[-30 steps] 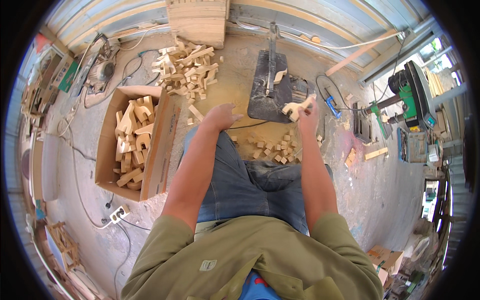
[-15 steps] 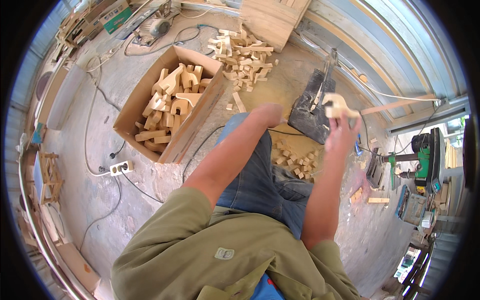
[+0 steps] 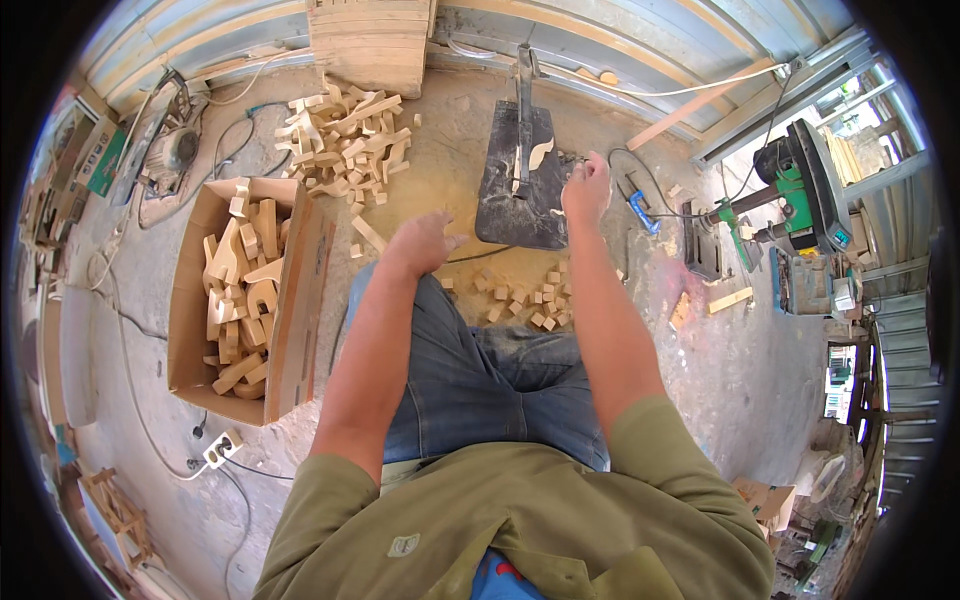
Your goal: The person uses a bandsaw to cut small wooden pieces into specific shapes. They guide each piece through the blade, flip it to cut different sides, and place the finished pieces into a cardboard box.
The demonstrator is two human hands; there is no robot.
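Note:
My right hand (image 3: 588, 190) is raised by the right edge of a black machine table (image 3: 522, 215), fingers partly bent and apart, with no wooden piece visible in it. A narrow upright arm (image 3: 524, 90) reaches over this table. Beside it on the table lies a small curved pale wood piece (image 3: 541, 153). My left hand (image 3: 422, 243) hovers left of the table, above my knee, thumb stretched out and nothing in it. To the left, a cardboard box (image 3: 290, 330) holds many hook-shaped wooden pieces (image 3: 230, 258); one piece (image 3: 240, 198) shows at its far rim.
A heap of wood pieces (image 3: 345, 135) lies beyond the box. Small wood blocks (image 3: 530, 300) are scattered before my legs. Right of the table are a blue clamp-like tool (image 3: 640, 212) and a green drill press (image 3: 795, 205). Cables and a power strip (image 3: 222, 449) lie at left.
The hook-shaped wooden piece formerly in my right hand is no longer there. My left hand has opened. The view has turned right, so the box and machine table appear further left.

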